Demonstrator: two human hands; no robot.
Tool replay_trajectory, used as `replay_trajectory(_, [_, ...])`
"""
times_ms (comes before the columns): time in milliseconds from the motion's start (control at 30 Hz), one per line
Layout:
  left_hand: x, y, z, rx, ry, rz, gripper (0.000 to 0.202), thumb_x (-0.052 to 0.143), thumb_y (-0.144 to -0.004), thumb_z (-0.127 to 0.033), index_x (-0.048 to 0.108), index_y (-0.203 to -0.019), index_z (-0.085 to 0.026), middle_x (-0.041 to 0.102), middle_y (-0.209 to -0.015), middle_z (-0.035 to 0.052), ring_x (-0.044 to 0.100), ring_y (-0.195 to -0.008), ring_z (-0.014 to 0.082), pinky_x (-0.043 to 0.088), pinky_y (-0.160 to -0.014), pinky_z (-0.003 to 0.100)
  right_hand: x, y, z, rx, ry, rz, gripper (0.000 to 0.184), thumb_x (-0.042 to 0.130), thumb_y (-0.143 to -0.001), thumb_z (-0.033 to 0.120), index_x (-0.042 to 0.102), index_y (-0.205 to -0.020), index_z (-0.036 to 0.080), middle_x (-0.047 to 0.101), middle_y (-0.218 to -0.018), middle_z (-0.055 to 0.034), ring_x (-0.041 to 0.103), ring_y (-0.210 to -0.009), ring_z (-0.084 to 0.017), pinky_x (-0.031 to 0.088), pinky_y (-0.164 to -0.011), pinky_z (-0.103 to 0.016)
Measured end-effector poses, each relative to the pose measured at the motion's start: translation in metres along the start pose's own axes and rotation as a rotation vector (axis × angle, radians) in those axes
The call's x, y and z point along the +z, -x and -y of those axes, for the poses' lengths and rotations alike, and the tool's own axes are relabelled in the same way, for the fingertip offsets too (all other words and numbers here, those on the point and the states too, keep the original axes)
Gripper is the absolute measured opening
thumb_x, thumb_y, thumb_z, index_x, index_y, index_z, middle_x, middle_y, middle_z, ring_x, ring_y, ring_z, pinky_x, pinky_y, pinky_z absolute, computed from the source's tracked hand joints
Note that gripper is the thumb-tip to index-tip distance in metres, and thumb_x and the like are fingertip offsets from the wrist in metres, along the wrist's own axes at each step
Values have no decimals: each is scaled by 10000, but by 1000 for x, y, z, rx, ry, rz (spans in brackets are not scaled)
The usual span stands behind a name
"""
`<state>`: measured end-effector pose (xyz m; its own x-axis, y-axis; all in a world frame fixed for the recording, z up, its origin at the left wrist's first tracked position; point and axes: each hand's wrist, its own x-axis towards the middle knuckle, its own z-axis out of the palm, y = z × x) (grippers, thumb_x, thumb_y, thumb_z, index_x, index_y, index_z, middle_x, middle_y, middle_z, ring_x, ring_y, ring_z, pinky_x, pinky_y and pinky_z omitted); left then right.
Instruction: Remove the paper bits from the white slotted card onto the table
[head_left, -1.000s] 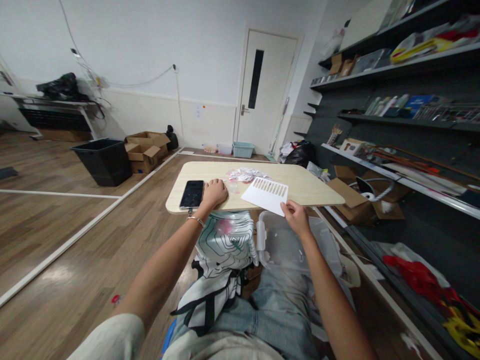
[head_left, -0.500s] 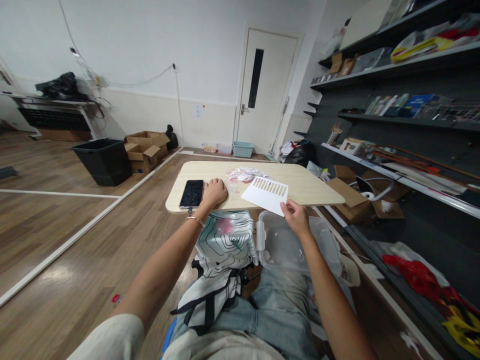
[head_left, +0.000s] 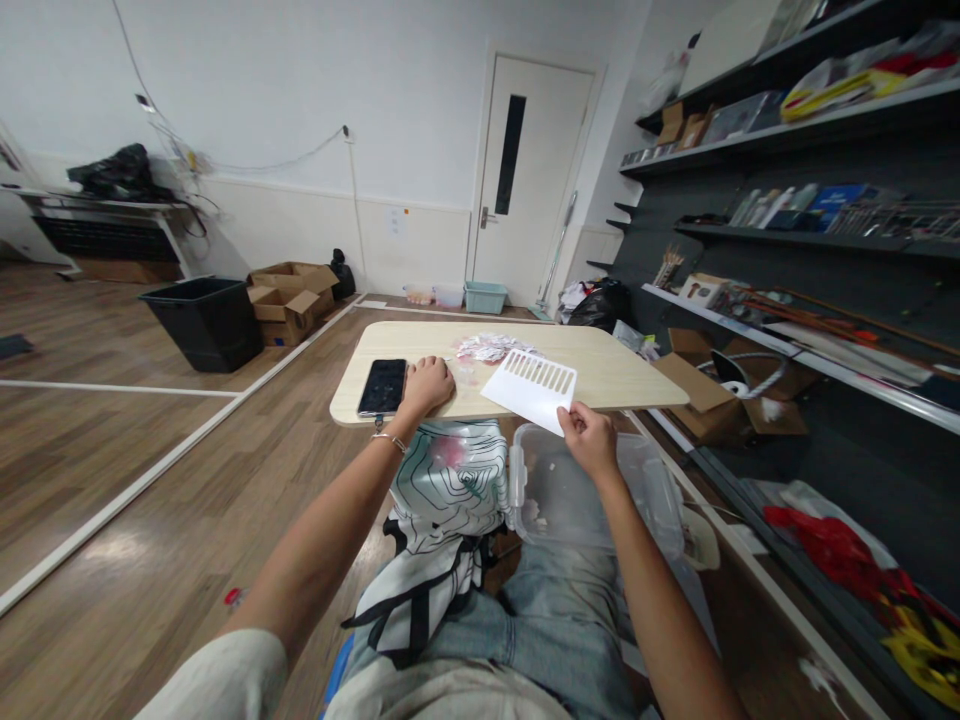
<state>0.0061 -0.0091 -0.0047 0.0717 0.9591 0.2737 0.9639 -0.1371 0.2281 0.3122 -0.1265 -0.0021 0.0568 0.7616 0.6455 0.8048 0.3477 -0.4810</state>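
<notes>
A white card with a row of long slots along its far edge is pinched at its near right corner by my right hand. It lies partly over the table, its near corner past the edge. My left hand rests palm down on the tabletop, fingers loosely bent, with nothing visible in it. Just left of that hand lies a black phone. Beyond the card is a heap of small white and pinkish paper pieces. Small clear, pinkish bits lie between my left hand and the card.
Below the table's right side a clear plastic bin holds a few white scraps. A patterned cloth hangs at my knees. A black bin and cardboard boxes stand on the left; loaded shelves line the right.
My right hand and the card have shifted very slightly, and the card's slots look a little more tilted toward me. My left hand stays in place.
</notes>
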Motion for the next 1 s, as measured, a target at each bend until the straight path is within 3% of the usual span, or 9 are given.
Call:
replay_trajectory(400, [-1, 1, -1, -8, -4, -8, 385, 325, -1020, -312, 620, -1215, -162, 630, -1363, 194, 553, -1303, 330, 381, -1108, 482, 1, -4, 2, 8, -23, 39, 427, 515, -912, 541, 446, -608, 249, 485, -505, -4, 442, -523, -163, 289, -572, -302])
replay_trajectory(1000, [0, 0, 0, -1, -11, -4, 414, 319, -1014, -300, 631, -1226, -130, 623, -1373, 208, 553, -1300, 338, 387, -1101, 495, 8, -16, -35, 90, -245, 61, 524, 540, -875, 691, 478, -613, 241, 511, -533, -1, 485, -545, -168, 349, -525, -278])
